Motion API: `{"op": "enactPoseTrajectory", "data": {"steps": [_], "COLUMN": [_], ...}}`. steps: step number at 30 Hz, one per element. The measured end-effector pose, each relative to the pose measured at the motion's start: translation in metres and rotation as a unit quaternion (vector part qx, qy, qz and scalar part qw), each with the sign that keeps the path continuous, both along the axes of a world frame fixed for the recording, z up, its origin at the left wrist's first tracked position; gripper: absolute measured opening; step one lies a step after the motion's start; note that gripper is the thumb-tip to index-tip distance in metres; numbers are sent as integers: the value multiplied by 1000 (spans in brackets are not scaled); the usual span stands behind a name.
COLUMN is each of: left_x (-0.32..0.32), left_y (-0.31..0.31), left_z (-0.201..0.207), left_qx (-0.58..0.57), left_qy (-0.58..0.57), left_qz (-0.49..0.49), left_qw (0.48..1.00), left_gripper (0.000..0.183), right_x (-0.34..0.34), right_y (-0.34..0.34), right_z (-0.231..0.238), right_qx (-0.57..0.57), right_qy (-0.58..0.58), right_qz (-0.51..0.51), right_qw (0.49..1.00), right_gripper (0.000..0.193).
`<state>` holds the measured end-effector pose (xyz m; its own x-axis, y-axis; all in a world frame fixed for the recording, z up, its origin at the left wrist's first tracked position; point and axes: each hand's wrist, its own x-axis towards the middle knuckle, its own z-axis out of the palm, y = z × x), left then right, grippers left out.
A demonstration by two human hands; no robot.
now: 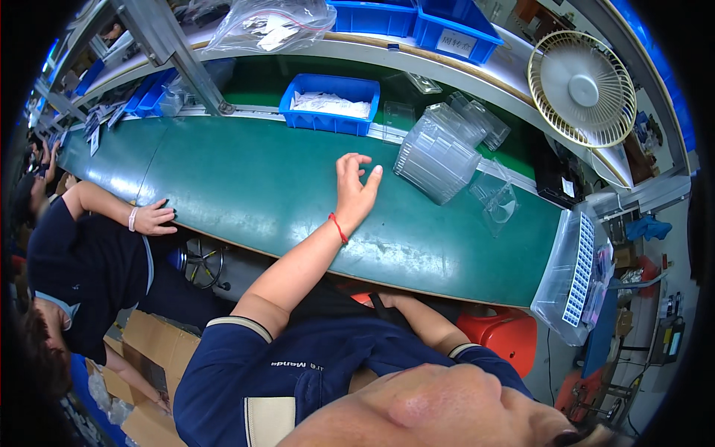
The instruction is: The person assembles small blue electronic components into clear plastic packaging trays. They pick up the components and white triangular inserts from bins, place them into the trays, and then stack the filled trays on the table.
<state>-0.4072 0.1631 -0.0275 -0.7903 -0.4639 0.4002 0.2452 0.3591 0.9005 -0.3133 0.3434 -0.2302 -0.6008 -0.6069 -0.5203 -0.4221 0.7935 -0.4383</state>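
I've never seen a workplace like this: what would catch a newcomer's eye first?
Probably the long green table across the middle, with the person's left hand over it and a red band at that wrist. Next, the stack of clear plastic trays to the hand's right and the blue bin of white pieces beyond the hand. The cream-coloured fan at upper right also stands out.

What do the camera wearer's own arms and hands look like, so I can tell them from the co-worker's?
The left hand is bare, with a thin red bracelet at its wrist and a short navy sleeve edged in cream above. The right sleeve matches, also cream-trimmed; the right hand is partly hidden, so I can't tell what it wears.
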Motion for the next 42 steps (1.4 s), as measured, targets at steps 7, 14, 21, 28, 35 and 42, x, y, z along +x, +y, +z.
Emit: {"op": "enactPoseTrajectory", "data": {"steps": [7, 14, 21, 28, 35, 42], "left_x": [-13, 4, 0, 0, 0, 1], "left_y": [-13, -16, -7, -19, -14, -15], "left_z": [-17, -12, -9, -17, -9, -10], "left_qx": [-142, -139, -103, -15, -121, -122], "left_qy": [45, -6, -20, -37, -48, -40], "left_qz": [-21, -112, -116, -126, -111, -100], "left_qw": [989, 984, 988, 991, 985, 987], "left_gripper": [21, 23, 28, 25, 22, 22], "right_x": [22, 46, 13, -40, -46, -54], "right_y": [46, 185, 393, 478, 485, 484], "right_z": [0, 194, 370, 359, 355, 379], "right_qx": [38, -54, -73, 111, 142, -35], "right_qy": [60, -75, 442, 219, 212, 249], "right_qz": [22, -103, -558, -674, -652, -631], "right_qw": [997, 990, 698, 696, 714, 734], "right_gripper": [47, 55, 49, 76, 76, 51]}}
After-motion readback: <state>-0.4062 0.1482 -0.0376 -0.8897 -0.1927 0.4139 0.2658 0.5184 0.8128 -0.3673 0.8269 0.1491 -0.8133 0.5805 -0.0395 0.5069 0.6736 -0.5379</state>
